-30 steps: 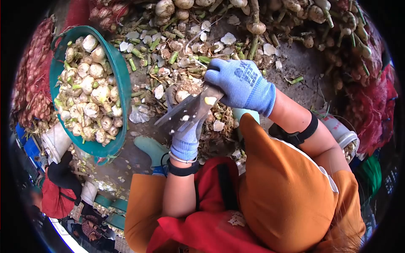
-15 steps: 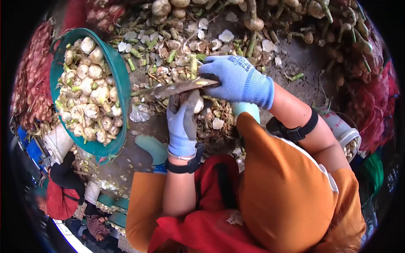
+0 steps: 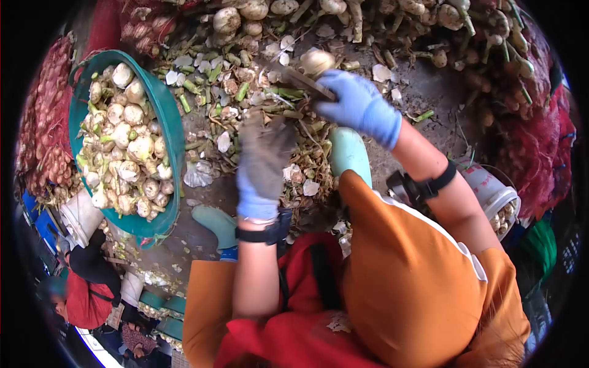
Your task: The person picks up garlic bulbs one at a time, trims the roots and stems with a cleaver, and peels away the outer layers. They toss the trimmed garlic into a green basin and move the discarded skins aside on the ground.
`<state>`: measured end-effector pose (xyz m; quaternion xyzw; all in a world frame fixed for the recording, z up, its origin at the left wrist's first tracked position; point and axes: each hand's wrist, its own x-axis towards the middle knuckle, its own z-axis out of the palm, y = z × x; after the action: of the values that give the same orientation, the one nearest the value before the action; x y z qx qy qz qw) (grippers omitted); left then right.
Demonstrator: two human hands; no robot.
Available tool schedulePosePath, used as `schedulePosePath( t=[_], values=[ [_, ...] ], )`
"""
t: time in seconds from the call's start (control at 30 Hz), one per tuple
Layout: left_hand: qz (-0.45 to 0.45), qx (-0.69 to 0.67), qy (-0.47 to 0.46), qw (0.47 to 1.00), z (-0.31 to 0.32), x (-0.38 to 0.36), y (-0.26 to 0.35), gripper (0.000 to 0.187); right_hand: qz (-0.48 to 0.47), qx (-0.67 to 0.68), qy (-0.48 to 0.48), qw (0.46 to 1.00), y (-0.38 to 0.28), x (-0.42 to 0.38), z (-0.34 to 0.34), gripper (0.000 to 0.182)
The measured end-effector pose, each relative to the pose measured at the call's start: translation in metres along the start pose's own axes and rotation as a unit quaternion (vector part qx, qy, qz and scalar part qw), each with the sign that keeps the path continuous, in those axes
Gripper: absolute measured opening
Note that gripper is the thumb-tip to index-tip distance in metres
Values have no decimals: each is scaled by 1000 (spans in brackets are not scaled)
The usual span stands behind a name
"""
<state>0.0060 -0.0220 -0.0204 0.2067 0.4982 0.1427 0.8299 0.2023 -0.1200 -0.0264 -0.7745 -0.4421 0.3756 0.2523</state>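
Note:
My right hand [image 3: 359,105], in a blue knit glove, is closed around a knife [image 3: 308,83] whose dark blade points up and to the left. A pale garlic bulb [image 3: 317,61] shows just beyond the blade, close to the gloved fingers. My left hand [image 3: 262,161], in a blue glove with a dirty grey coating, is over the litter of cut stems and peelings [image 3: 242,92]. Motion smears its fingers, and no bulb shows in it. To its left a green tub [image 3: 176,165] is heaped with trimmed garlic bulbs [image 3: 127,141].
Garlic with long stems [image 3: 451,18] is piled at the top right. Red mesh sacks [image 3: 46,116] line the left side. A white bucket [image 3: 491,190] lies tipped at the right. Another person in red [image 3: 89,294] is at lower left. Light green boots [image 3: 351,154] stand below my hands.
My left hand has come away from the blade and dropped slightly, without the bulb seen there before. My right hand has moved a little up and right with the knife, its blade now angled differently.

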Motion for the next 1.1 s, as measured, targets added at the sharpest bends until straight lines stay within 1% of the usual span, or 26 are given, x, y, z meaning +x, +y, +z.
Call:
schedulePosePath(
  t=[0.03,0.1,0.13,0.17,0.23,0.27,0.3,0.33,0.37,0.4,0.5,0.53,0.57,0.67,0.7,0.73,0.77,0.8,0.83,0.87,0.9,0.93,0.97,1.03,1.07,1.1],
  values=[
    [18,11,-73,997,-1,1,-12,52,-79,31,-5,996,-14,-8,5,37],
    [106,79,-114,985,-22,6,-25,48,-142,179,-129,965,-36,-22,12,37],
    [71,78,-74,992,-46,19,-30,44,-87,192,-205,956,-46,-22,1,35],
    [115,51,-70,990,-20,6,-12,47,-88,191,-204,956,-48,-20,-3,35],
    [142,179,-14,973,-10,-7,3,54,-27,-5,-38,999,-48,-17,-11,32],
    [93,195,-29,976,-2,-16,14,62,-51,-87,-31,994,-49,-15,-14,27],
    [105,294,-92,946,-14,-18,13,59,-52,-86,-30,994,-50,-15,-10,27],
    [104,295,-91,946,-41,-8,5,59,-124,-129,1,984,-50,-16,-3,25],
    [187,502,-131,834,-78,6,-10,59,-193,-170,32,966,-53,-18,2,22],
    [260,676,-164,669,-96,13,-18,60,-183,-159,-21,970,-62,-18,1,22],
    [324,685,-157,633,-64,-9,-1,61,-158,-158,-44,974,-64,-16,-2,29],
    [259,637,-170,706,-56,-15,0,60,-158,-160,-44,973,-64,-16,-3,29],
    [260,635,-170,707,-59,-16,1,60,-161,-151,-32,975,-63,-16,-3,29],
    [176,376,-252,874,-74,-18,9,50,-122,-164,7,979,-44,-10,7,22],
    [182,239,-169,939,-5,-56,21,45,-83,-184,34,979,-31,-2,13,16],
    [184,238,-172,938,3,-61,16,45,26,-141,8,990,-8,13,9,14],
    [247,346,-187,886,7,-64,13,54,135,-94,-20,986,15,21,3,13],
    [312,446,-194,816,9,-64,13,65,125,-73,40,989,19,20,-3,20],
    [315,447,-194,814,10,-61,15,65,122,-72,42,989,20,21,0,20],
    [291,455,-142,829,10,-57,15,71,159,110,-45,980,7,16,3,25],
    [273,456,-92,842,12,-46,14,77,184,282,-126,933,-5,15,2,30],
    [321,497,-90,802,-9,-23,0,83,102,357,-100,923,-2,16,22,36],
    [95,171,-107,975,3,-37,4,88,77,420,-115,897,-21,11,18,37],
    [74,-14,-116,990,-36,-21,-9,75,42,220,-87,971,-62,1,-13,32],
    [86,130,-48,987,-19,-26,4,60,-137,46,6,989,-51,4,-5,26],
    [108,106,-21,988,-6,-35,7,48,-110,-72,-13,991,-46,7,-7,23]
  ],
)
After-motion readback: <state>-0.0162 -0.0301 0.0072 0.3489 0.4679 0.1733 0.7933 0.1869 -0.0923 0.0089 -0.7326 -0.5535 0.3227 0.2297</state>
